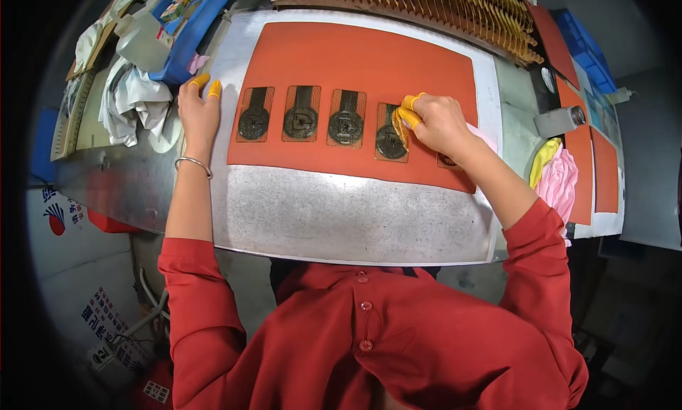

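Five dark medal-shaped pieces (300,113) lie in a row on the orange mat (355,55). Three sit clear; the right hand's (437,122) grip pinches a thin gold-coloured scrap (401,129) at the fourth; the fifth is mostly hidden. The left hand (197,112) rests alongside, fingers apart. Which are finished, I cannot tell.

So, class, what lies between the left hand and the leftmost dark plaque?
A bare strip of pale board, then the edge of the orange mat, in the head view.
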